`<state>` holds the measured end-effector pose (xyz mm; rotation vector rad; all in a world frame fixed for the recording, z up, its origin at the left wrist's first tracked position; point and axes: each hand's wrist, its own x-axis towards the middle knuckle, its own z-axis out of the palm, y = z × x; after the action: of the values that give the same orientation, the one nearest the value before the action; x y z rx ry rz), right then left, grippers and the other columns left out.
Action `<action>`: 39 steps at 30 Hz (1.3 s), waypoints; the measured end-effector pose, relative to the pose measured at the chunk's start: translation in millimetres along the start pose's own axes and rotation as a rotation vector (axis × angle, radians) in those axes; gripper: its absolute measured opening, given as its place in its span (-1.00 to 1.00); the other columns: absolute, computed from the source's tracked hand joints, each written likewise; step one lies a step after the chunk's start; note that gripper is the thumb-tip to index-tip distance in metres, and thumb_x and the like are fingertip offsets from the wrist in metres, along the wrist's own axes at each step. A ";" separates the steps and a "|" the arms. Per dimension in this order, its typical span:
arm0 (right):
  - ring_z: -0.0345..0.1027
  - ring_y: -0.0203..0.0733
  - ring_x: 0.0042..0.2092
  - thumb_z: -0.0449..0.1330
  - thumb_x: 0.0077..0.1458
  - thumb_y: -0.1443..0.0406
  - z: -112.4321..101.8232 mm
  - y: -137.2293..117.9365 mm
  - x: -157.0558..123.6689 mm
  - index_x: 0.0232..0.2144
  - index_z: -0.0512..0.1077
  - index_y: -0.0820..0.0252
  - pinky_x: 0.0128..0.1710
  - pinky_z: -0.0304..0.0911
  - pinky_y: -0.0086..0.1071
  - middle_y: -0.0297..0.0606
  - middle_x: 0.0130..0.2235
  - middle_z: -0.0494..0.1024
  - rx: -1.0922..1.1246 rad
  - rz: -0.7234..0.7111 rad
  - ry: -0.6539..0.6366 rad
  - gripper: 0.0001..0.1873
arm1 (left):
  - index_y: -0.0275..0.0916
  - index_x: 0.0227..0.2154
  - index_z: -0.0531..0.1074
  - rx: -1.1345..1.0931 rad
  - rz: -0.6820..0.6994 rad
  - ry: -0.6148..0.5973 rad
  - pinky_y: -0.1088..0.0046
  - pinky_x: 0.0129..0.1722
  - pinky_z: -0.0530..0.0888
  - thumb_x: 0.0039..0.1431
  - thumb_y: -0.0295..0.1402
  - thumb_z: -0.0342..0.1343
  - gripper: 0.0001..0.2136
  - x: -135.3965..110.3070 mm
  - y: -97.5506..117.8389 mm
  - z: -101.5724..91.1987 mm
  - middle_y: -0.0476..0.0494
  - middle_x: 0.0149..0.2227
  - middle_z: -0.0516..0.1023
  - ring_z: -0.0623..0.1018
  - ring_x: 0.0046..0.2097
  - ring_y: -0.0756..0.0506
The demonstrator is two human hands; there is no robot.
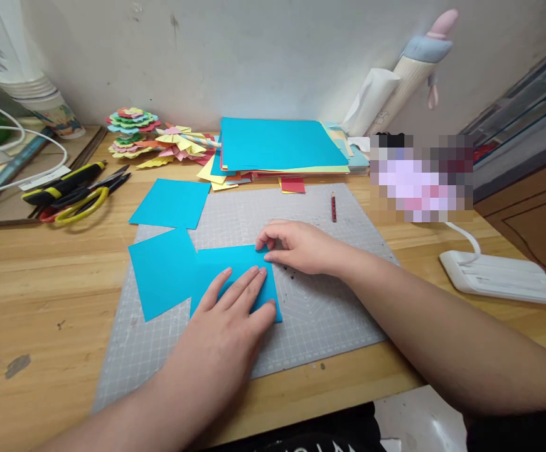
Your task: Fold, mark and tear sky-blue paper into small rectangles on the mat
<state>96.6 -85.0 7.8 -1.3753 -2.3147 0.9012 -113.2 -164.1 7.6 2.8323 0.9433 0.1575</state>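
Observation:
A blue paper square (235, 267) lies on the grey cutting mat (301, 314). My left hand (228, 320) lies flat on it, fingers stretched out, pressing it down. My right hand (296, 246) pinches the square's upper right corner between thumb and fingers. A second blue square (162, 271) lies just left of it, partly on the mat. A third blue square (170, 202) sits further back at the mat's left corner.
A stack of coloured paper (277, 145) topped with blue stands at the back. Folded paper flowers (134, 129) lie left of it. Scissors and a cutter (78, 191) rest at left. A red pencil (334, 206) lies on the mat. A white lamp base (503, 276) stands right.

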 end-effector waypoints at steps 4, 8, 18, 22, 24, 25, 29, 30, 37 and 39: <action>0.33 -0.26 -0.24 0.24 0.05 0.42 -0.6 -0.2 -0.9 -0.25 0.46 0.17 -0.24 0.17 -0.39 -0.32 -0.27 0.46 0.009 -0.004 0.004 -0.83 | -0.16 -0.12 0.43 0.004 0.009 0.015 -0.10 0.21 0.18 0.24 -0.50 -0.04 -0.76 -1.1 -0.3 1.2 -0.29 0.24 0.31 0.22 0.31 -0.22; 0.33 -0.24 -0.23 0.28 0.03 0.34 -1.1 -3.6 -2.9 -0.24 0.44 0.14 -0.25 0.16 -0.39 -0.32 -0.24 0.45 -0.051 0.003 0.008 -0.81 | -0.16 -0.12 0.44 0.006 0.008 0.040 -0.10 0.20 0.20 0.26 -0.47 -0.05 -0.78 -0.3 -0.7 1.0 -0.28 0.23 0.33 0.24 0.30 -0.21; 0.32 -0.23 -0.22 0.27 0.07 0.31 1.8 -8.2 -4.9 -0.20 0.41 0.09 -0.25 0.15 -0.38 -0.32 -0.18 0.44 -0.126 0.035 -0.003 -0.79 | -0.08 -0.07 0.43 -0.065 0.070 0.162 0.22 0.30 0.01 0.26 -0.46 0.01 -0.76 -11.6 2.8 7.8 0.01 0.05 0.51 0.39 0.16 -0.07; 0.32 -0.24 -0.23 0.26 0.07 0.30 1.8 -7.2 -5.1 -0.19 0.40 0.08 -0.26 0.14 -0.39 -0.33 -0.17 0.45 -0.132 0.030 -0.003 -0.78 | -0.15 -0.13 0.45 0.041 0.128 0.177 0.16 0.34 -0.29 0.25 -0.34 0.06 -0.83 -13.5 8.3 9.4 -0.07 0.07 0.50 0.32 0.22 -0.11; 0.32 -0.24 -0.23 0.26 0.08 0.30 1.3 -8.5 -5.5 -0.19 0.40 0.07 -0.28 0.13 -0.39 -0.33 -0.16 0.45 -0.144 0.035 -0.007 -0.79 | -0.16 -0.20 0.46 0.109 0.175 0.168 0.13 0.34 -0.34 0.24 -0.33 0.07 -0.88 -13.6 12.2 8.6 -0.07 0.06 0.50 0.29 0.23 -0.12; 0.32 -0.24 -0.23 0.25 0.08 0.30 1.1 -9.8 -5.8 -0.19 0.40 0.07 -0.28 0.13 -0.38 -0.32 -0.16 0.45 -0.150 0.042 -0.009 -0.80 | -0.15 -0.23 0.46 0.137 0.195 0.162 0.12 0.34 -0.36 0.23 -0.34 0.07 -0.89 -13.6 14.1 8.0 -0.05 0.05 0.51 0.29 0.22 -0.12; 0.35 -0.20 -0.16 0.22 0.11 0.32 3.5 -18.0 -9.4 -0.19 0.39 0.07 -0.28 0.14 -0.38 -0.31 -0.11 0.45 -0.170 0.084 -0.004 -0.82 | -0.14 -0.23 0.47 0.207 0.185 0.181 0.14 0.34 -0.35 0.23 -0.32 0.07 -0.88 -13.9 20.1 6.7 -0.04 0.02 0.50 0.36 0.13 -0.13; 0.35 -0.20 -0.15 0.20 0.13 0.32 5.5 -20.2 -11.0 -0.19 0.38 0.07 -0.28 0.13 -0.37 -0.30 -0.09 0.45 -0.182 0.097 0.006 -0.83 | -0.14 -0.22 0.47 0.205 0.160 0.198 0.15 0.35 -0.32 0.23 -0.30 0.07 -0.87 -13.9 20.9 6.9 -0.06 -0.01 0.51 0.39 0.10 -0.13; 0.36 -0.12 -0.14 0.09 0.22 0.31 20.3 -26.3 -21.4 -0.09 0.36 0.10 -0.28 0.14 -0.32 -0.21 -0.04 0.42 -0.330 0.114 0.110 -0.79 | -0.15 -0.15 0.47 0.051 0.029 0.225 0.09 0.33 -0.15 0.22 -0.18 0.08 -0.77 -12.8 20.3 7.0 -0.18 0.08 0.48 0.33 0.21 -0.18; 0.33 -0.08 -0.07 0.10 0.21 0.32 21.2 -24.5 -22.0 -0.09 0.37 0.10 -0.17 0.14 -0.26 -0.20 -0.05 0.43 -0.337 0.097 0.124 -0.79 | -0.15 -0.15 0.47 0.025 0.020 0.200 0.05 0.32 -0.14 0.21 -0.17 0.09 -0.76 -12.8 19.7 6.0 -0.21 0.09 0.47 0.31 0.23 -0.20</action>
<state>79.4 -120.2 8.9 -1.6358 -2.3978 0.4460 -110.9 -188.0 4.4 2.8902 0.9604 0.4413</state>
